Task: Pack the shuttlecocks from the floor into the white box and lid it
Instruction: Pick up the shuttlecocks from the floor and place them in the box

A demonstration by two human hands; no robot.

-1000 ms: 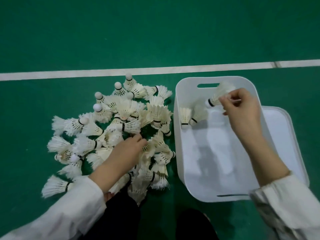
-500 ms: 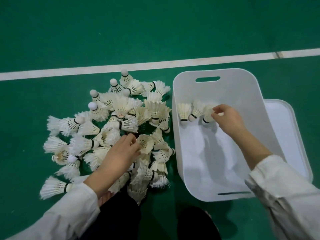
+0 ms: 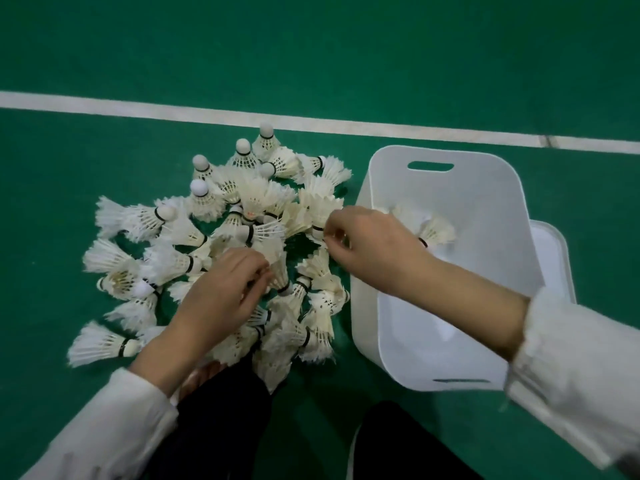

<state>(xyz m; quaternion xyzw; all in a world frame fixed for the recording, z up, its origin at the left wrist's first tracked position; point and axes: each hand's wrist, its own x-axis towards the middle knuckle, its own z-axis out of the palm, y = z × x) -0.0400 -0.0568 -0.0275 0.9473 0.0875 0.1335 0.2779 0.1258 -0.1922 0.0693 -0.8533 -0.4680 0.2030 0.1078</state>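
Feathers snag: my right hand [image 3: 367, 242] pinches a shuttlecock [image 3: 317, 216] off the pile [image 3: 180, 237], left hand [image 3: 225, 292] seemingly grips a second shuttlecock [image 3: 277, 268]; yanking could drag neighbours.

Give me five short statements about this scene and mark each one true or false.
1. The box holds a few shuttlecocks. True.
2. The lid is on the box. False: it lies off the box, at its right side, and the box is open.
3. The pile lies right of the box. False: it lies left of it.
4. The right hand reaches across to the pile. True.
5. The left hand is inside the box. False: it is on the pile.
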